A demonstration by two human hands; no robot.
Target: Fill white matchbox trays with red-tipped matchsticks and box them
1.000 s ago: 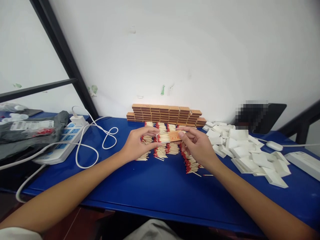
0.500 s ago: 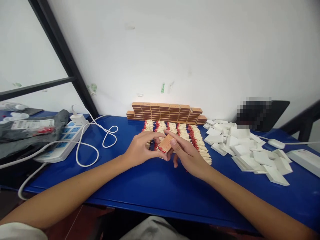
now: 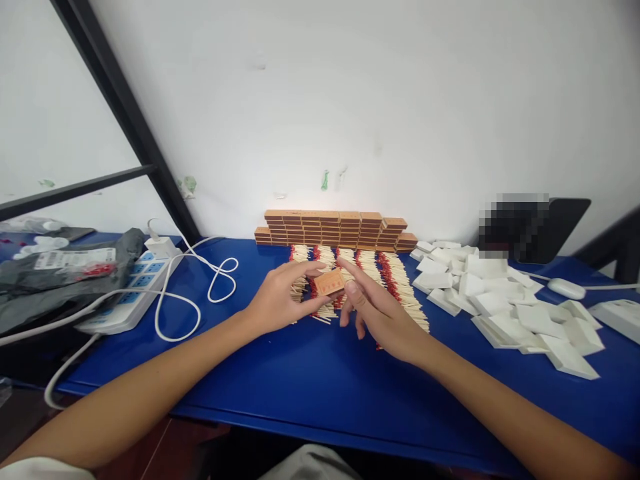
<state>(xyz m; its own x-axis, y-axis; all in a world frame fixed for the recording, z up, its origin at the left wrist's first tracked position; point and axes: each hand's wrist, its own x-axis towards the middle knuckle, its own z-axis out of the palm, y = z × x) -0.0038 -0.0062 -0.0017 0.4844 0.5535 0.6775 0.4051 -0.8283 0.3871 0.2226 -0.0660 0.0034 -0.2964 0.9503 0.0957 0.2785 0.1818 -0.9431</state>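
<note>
Pale wall (image 3: 310,120), marked with small scuffs and green patches, behind a glossy blue table (image 3: 290,373). Against the wall stands a stack of matchboxes (image 3: 325,230), stepped at its ends, with orange tops and dark side strips; all places below are given relative to this stack. In front of it lie five rows of matches (image 3: 400,287), red heads to the left, pale sticks to the right. To its right, and nearer the viewer, is a loose heap of white trays (image 3: 493,303); beyond these a dark panel (image 3: 563,227), partly pixelated, leans near the wall. To its left are a power strip (image 3: 135,293) with blue sockets and, farther out, a grey package (image 3: 30,287). A dark metal frame (image 3: 120,100) slants upward on the same side.

Both forearms reach in over the table toward the stack. A single matchbox (image 3: 330,283) is held in front of the stack, above the matches, its printed face tilted upward. Left hand (image 3: 277,293): thumb under the near edge, index finger at the far edge, gripping the matchbox between them. Right hand (image 3: 385,317): index finger extended, other fingers loosely curled, thumb tip at the matchbox's right end; whether it presses there cannot be told.
</note>
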